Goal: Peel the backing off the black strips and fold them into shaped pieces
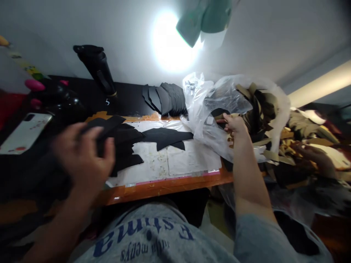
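Near the camera, the grey shirt point(145, 233) showed the printed word "Estima", seen upside down. The left hand point(82, 157) pinched a black cut strip point(105, 126) in its grip, and the right hand point(234, 124) pinched a tan scrap point(220, 117) at the mouth of a clear plastic bag point(208, 106). Further away, black pieces point(167, 98) lay stacked on the tabletop point(164, 188), below a bright lamp point(170, 40).

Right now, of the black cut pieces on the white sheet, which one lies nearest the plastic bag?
The long pointed piece at the right of the group, its tip close to the clear plastic bag; the other pieces lie bunched further left, toward your left hand.
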Motion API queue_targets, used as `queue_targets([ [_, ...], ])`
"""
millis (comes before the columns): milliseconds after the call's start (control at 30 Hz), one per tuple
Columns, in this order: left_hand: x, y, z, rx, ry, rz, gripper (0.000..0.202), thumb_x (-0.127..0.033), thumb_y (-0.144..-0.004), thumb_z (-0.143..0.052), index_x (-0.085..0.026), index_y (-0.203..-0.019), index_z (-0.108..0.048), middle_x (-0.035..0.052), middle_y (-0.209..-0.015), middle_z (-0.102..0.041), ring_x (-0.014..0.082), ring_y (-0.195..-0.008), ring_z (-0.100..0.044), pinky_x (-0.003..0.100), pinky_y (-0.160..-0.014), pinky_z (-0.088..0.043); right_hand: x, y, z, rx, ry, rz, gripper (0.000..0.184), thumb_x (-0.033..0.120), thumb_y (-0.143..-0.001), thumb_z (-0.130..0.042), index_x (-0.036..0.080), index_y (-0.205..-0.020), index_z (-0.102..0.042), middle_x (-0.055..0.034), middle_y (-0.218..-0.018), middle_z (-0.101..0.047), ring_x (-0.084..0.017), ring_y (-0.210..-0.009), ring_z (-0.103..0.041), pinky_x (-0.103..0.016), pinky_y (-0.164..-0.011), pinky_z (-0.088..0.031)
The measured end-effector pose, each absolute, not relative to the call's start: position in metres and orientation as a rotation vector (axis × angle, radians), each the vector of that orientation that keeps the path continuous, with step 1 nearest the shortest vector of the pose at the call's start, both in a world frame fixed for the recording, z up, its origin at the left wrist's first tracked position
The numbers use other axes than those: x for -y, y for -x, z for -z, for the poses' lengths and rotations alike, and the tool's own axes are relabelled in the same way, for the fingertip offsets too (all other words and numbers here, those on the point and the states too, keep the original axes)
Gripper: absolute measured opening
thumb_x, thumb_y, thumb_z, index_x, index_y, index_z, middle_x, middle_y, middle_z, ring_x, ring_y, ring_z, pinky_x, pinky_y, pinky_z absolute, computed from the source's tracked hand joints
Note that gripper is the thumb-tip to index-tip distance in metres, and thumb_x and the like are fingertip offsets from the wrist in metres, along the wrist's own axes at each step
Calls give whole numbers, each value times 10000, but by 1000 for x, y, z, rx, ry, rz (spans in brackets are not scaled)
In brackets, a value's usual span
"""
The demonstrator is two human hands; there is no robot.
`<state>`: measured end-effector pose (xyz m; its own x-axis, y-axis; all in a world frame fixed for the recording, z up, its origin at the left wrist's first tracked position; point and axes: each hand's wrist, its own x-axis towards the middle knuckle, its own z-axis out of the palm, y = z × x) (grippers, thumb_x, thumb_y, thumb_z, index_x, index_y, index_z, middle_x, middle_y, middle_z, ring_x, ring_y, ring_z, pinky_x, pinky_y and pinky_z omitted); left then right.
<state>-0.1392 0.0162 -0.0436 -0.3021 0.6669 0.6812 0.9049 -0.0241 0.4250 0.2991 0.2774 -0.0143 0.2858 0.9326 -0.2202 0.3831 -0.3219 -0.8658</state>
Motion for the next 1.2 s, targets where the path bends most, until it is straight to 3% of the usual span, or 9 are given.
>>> queue_targets([
  [133, -79, 51, 67, 1821, 2452, 718, 429, -343, -974, -574, -69, -1296, -652, 226, -1431, -525, 321, -1362, -492, 407, -1175, -380, -259, -295, 2, 1081, 1799, -828, 277, 306, -969, -644, 134, -763, -577, -76, -628, -665, -40, -347, -265, -221, -353, -252],
  [200, -111, 25, 82, 1989, 2534, 469, 634, -450, -968, -586, -59, -1465, -528, 291, -1522, -414, 403, -1446, -394, 501, -1203, -320, -246, -302, -7, 1061, 1776, -769, 242, 286, -953, -662, 101, -802, -618, -84, -640, -660, -50, -376, -343, -232, -380, -257],
  [300, -134, 11, 99, 2140, 2571, 229, 748, -622, -933, -571, -286, -1579, -400, 262, -1604, -306, 507, -1486, -275, 707, -1143, -235, -220, -320, -19, 1054, 1738, -711, 47, 118, -876, -686, 97, -903, -654, -11, -615, -604, -59, -405, -398, -240, -410, -279],
  [433, -105, 10, 117, 1833, 2827, 261, 586, -574, -985, -509, -414, -1543, -424, 222, -1621, -293, 439, -1480, -337, 649, -1129, -296, -173, -348, -22, 1083, 1664, -540, 438, 59, -715, -786, 144, -1126, -663, 94, -546, -464, -77, -366, -377, -258, -411, -315],
  [600, -42, 18, 130, 1600, 2883, 488, 563, -455, -987, -568, -402, -1534, -442, 197, -1682, -156, 441, -1533, -243, 678, -1157, -277, -106, -337, -5, 1048, 1731, -632, 341, 285, -632, -889, 135, -898, -737, 22, -565, -534, -101, -430, -460, -246, -408, -357],
  [700, -18, 18, 112, 1366, 2812, 841, 546, -282, -943, -642, -252, -1477, -535, 233, -1605, -332, 428, -1471, -376, 670, -1129, -368, -72, -302, 15, 1111, 1720, -723, 332, 351, -644, -891, 141, -875, -779, -5, -606, -614, -117, -495, -514, -237, -446, -400],
  [867, -1, -6, 51, 439, 2803, 1375, 339, -164, -901, -673, -69, -1226, -678, 130, -1179, -698, 198, -1097, -678, 305, -1031, -565, -44, -254, 41, 1587, 1538, -802, 199, 359, -798, -775, 176, -871, -806, -47, -798, -753, -210, -713, -689, -306, -673, -544],
  [1033, -3, -15, 14, 606, 2676, 1414, 294, -158, -918, -655, -46, -1188, -683, 130, -1140, -719, 227, -1092, -682, 348, -993, -581, -39, -243, 33, 1782, 1490, -851, 191, 345, -848, -706, 173, -858, -789, -42, -738, -738, -194, -655, -677, -278, -630, -521],
  [1200, -12, 1, 12, 928, 2777, 752, 319, -109, -966, -547, -56, -1268, -637, 106, -925, -713, 203, -808, -694, 382, -798, -600, -29, -241, 19, 1760, 1434, -1279, 223, 383, -839, -747, 162, -812, -738, -24, -662, -679, -144, -586, -588, -236, -546, -442],
])
